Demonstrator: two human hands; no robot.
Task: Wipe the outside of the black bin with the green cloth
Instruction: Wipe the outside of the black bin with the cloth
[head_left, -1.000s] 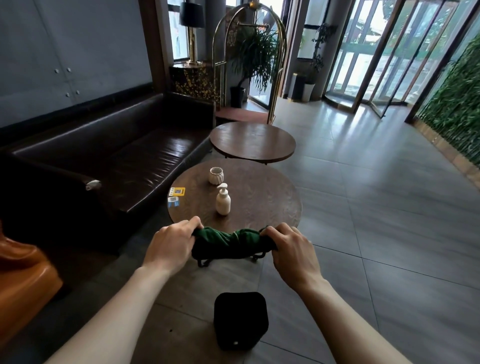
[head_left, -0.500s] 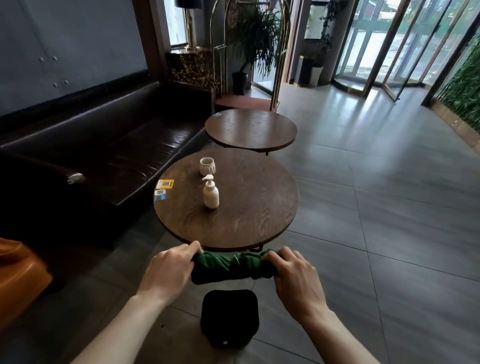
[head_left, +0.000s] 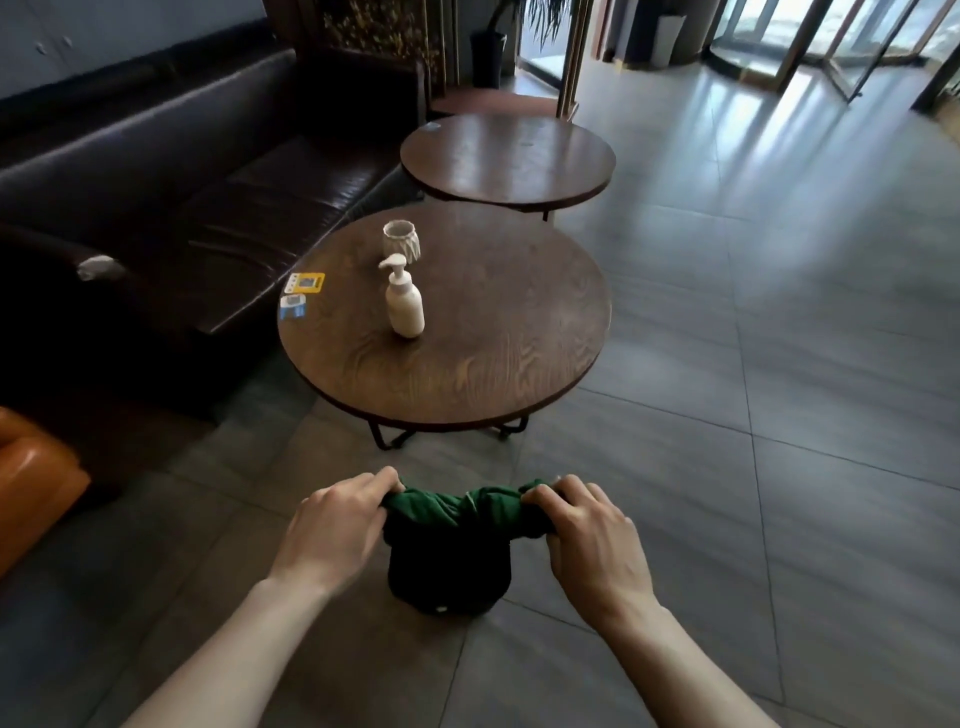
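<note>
A small black bin (head_left: 448, 579) stands on the grey tiled floor just in front of me. A bunched green cloth (head_left: 462, 512) is stretched between both hands right over the bin's top, hiding its rim. My left hand (head_left: 332, 525) grips the cloth's left end. My right hand (head_left: 592, 535) grips the right end. Only the bin's near wall shows below the cloth.
A round wooden table (head_left: 493, 358) stands just beyond the bin, with a white pump bottle (head_left: 404, 301), a ribbed cup (head_left: 401, 240) and cards (head_left: 304, 283) on it. A second round table (head_left: 509, 156) is behind. A dark leather sofa (head_left: 182, 171) runs along the left; an orange seat (head_left: 31, 478) is near left.
Both hands have lowered the stretched cloth from in front of the table's edge down onto the top of the bin. The view has tilted downward.
</note>
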